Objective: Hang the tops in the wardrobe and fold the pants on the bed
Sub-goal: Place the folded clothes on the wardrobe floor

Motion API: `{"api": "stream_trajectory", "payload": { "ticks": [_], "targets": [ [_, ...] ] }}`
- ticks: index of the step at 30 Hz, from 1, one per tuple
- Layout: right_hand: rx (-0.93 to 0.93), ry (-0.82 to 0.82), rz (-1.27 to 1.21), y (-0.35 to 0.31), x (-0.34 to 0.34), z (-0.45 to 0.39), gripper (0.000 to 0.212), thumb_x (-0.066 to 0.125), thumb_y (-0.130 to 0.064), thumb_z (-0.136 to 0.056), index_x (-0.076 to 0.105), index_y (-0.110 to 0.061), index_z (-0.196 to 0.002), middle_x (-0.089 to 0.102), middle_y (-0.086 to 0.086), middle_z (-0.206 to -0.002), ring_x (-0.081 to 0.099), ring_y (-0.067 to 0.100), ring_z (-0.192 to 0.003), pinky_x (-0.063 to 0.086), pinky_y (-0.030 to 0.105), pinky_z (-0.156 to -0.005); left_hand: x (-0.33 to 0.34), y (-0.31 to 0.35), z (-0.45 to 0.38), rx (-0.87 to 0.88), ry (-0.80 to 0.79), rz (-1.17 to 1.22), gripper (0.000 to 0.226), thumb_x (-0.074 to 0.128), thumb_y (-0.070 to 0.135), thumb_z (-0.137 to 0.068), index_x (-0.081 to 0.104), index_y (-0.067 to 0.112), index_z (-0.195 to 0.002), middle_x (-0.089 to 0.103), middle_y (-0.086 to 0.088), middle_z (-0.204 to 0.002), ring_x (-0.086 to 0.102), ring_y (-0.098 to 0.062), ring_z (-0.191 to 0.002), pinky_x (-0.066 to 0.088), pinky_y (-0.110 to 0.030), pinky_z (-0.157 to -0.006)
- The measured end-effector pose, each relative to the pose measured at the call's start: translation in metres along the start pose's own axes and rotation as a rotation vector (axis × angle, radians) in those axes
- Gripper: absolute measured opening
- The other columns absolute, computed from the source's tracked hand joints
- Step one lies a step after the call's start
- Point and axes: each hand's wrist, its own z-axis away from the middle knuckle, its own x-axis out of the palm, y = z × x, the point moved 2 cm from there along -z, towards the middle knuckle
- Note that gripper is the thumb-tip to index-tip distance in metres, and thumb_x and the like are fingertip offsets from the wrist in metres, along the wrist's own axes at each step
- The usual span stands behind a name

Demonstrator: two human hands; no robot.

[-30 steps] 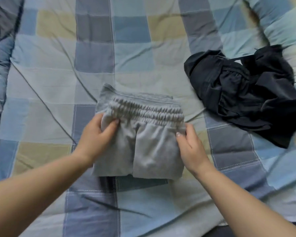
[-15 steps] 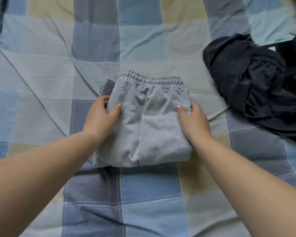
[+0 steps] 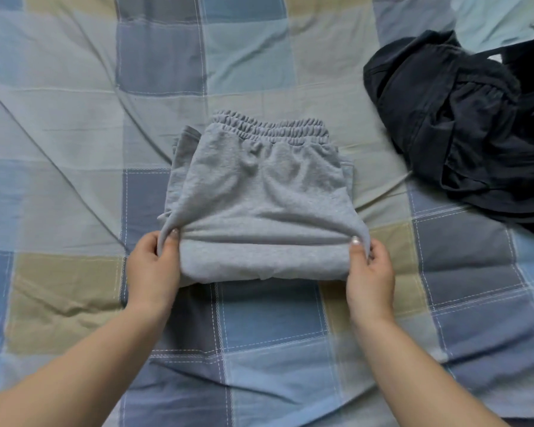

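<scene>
**Grey pants: hands shift to the near edge for one more fold**

Head view: we see the grey pants folded into a compact block at centre of the bed, waistband at 12 o'clock. A second ago both hands lay on the sides of the block; now they sit at the near corners. Left hand pinches the 7 o'clock corner, right hand pinches the 5 o'clock corner, hands well apart, top layer lifted slightly. We read this as the start of a final fold toward the waistband, or a tidy-up. Dark garment lies crumpled at 2 o'clock, not yet handled. Wardrobe is out of view.
</scene>
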Motion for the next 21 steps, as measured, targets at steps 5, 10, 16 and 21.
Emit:
{"api": "stream_trajectory", "payload": {
  "ticks": [5, 10, 16, 21],
  "targets": [
    [0.102, -0.031, 0.116, 0.000, 0.003, 0.002, 0.013, 0.057, -0.031, -0.092, 0.055, -0.027, -0.105, 0.060, -0.006, -0.105, 0.057, 0.011, -0.093, 0.043, 0.020, -0.072, -0.002, 0.005, 0.005, 0.115, -0.135, -0.213, 0.007, 0.058, 0.022, -0.092, 0.058, 0.017, -0.097, 0.062, -0.003, -0.096, 0.054, -0.022, -0.092, 0.040, -0.031, -0.073],
    [-0.597, -0.106, 0.565, -0.047, 0.030, 0.000, 0.046, 0.054, -0.019, -0.089, 0.049, -0.013, -0.134, 0.038, 0.007, -0.147, 0.029, 0.024, -0.138, 0.020, 0.043, -0.115, 0.024, 0.060, 0.013, 0.804, -0.195, -0.391, 0.054, 0.052, 0.029, -0.086, 0.048, 0.007, -0.135, 0.045, -0.015, -0.141, 0.035, -0.029, -0.135, 0.026, -0.055, -0.111],
    [-0.804, -0.421, 1.084, -0.045, 0.095, -0.024, 0.061, 0.036, -0.042, -0.095, 0.020, -0.020, -0.150, 0.008, 0.002, -0.160, 0.001, 0.017, -0.147, -0.004, 0.048, -0.116, 0.087, 0.079, -0.026, 1.056, -0.457, -1.028, 0.076, 0.035, 0.050, -0.090, 0.007, 0.018, -0.153, 0.005, -0.009, -0.161, -0.003, -0.026, -0.148, -0.002, -0.052, -0.118],
    [-0.777, -0.366, 1.267, -0.025, 0.081, -0.053, 0.072, 0.021, -0.065, -0.090, 0.002, -0.032, -0.151, -0.003, 0.000, -0.160, -0.004, 0.020, -0.146, -0.005, 0.046, -0.115, 0.070, 0.055, -0.056, 0.909, -0.396, -1.241, 0.089, -0.006, 0.077, -0.076, -0.003, 0.030, -0.152, -0.009, -0.001, -0.161, -0.011, -0.021, -0.147, -0.010, -0.049, -0.117]
  ]
}}
